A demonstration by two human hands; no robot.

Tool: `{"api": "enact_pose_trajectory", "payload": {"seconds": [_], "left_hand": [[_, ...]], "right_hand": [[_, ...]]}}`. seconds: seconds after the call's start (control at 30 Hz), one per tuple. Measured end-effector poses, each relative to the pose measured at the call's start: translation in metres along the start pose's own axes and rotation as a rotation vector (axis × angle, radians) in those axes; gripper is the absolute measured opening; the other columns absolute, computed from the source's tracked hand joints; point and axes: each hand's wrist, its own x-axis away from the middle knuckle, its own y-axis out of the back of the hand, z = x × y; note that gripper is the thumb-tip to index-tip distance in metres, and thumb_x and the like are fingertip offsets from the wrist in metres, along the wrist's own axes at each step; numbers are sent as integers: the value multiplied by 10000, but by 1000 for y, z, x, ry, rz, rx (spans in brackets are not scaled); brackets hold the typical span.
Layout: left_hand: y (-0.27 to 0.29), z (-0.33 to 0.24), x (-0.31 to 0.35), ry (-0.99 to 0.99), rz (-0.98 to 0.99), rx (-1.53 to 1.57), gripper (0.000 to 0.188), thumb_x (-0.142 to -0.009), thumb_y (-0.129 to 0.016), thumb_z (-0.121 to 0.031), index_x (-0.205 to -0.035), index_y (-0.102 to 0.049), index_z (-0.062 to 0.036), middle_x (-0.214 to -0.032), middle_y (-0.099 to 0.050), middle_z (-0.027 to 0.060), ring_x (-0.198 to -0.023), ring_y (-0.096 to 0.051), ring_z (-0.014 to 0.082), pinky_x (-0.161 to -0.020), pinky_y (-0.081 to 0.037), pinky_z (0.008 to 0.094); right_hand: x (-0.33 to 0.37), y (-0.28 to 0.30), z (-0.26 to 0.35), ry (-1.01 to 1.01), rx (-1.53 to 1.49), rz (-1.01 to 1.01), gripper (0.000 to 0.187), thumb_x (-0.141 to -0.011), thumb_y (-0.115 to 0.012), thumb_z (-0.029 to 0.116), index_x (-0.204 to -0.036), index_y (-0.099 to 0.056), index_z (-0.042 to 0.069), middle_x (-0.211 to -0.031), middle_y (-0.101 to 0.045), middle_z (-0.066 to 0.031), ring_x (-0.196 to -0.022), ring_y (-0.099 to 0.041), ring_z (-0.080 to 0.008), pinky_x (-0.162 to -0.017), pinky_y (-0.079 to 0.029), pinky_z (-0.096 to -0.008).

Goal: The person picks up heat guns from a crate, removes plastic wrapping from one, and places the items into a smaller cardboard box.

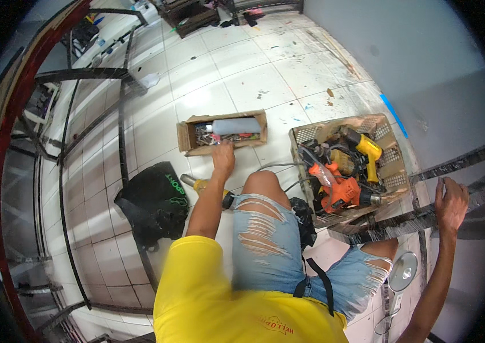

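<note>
My left hand [223, 158] reaches over the near wall of an open cardboard box [183, 137], its fingers down among small metal pieces [203, 137]. What those fingers touch is hidden. In the same box lies a grey bottle [235, 126] with a white cap, on its side. Off to the right, my right hand [452, 204] rests at a dark metal bar [425, 219] wrapped in clear plastic. Its fingers are apart and hold nothing that shows.
A plastic crate [392, 143] to the right holds an orange power tool [341, 191], a yellow heat gun [366, 150] and cords. Left of my knee are a yellow tool [201, 185] and a black bag [154, 200]. Metal frames [123, 131] stand left; a grey wall [408, 51] rises right.
</note>
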Motion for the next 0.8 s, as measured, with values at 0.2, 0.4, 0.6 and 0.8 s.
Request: {"api": "enact_pose_trajectory", "payload": {"seconds": [0.2,0.4,0.6,0.8], "left_hand": [[23,10,43,-58,-132,108,170,-771,-510,-66,-837,-666,-50,-864,-629,148,-901,-600,321,-828,-453,419],[40,19,50,-80,64,190,170,-762,-600,-120,-888,-677,-36,-858,-637,205,-845,-622,387,-813,-479,436],[34,38,24,350,-67,481,450,-790,-659,-220,-1160,-564,17,-1171,-564,241,-1079,-557,416,-915,-456,437],[38,28,-29,-13,184,-157,541,-704,-734,-175,-1170,-501,-32,-1102,-598,189,-1096,-572,343,-882,-478,450]], "right_hand": [[0,-2,4,-41,26,46,126,-871,-601,139,-897,-633,21,-843,-651,-150,-764,-606,-328,-787,-460,-399],[-2,1,7,-85,51,120,151,-887,-597,163,-930,-644,25,-823,-642,-147,-761,-582,-334,-785,-462,-421],[0,-10,1,-82,50,71,169,-884,-602,162,-967,-650,23,-851,-650,-152,-806,-582,-341,-793,-461,-433],[1,-15,-7,-43,17,69,168,-877,-610,156,-957,-652,15,-898,-666,-152,-818,-602,-329,-798,-462,-418]]}}
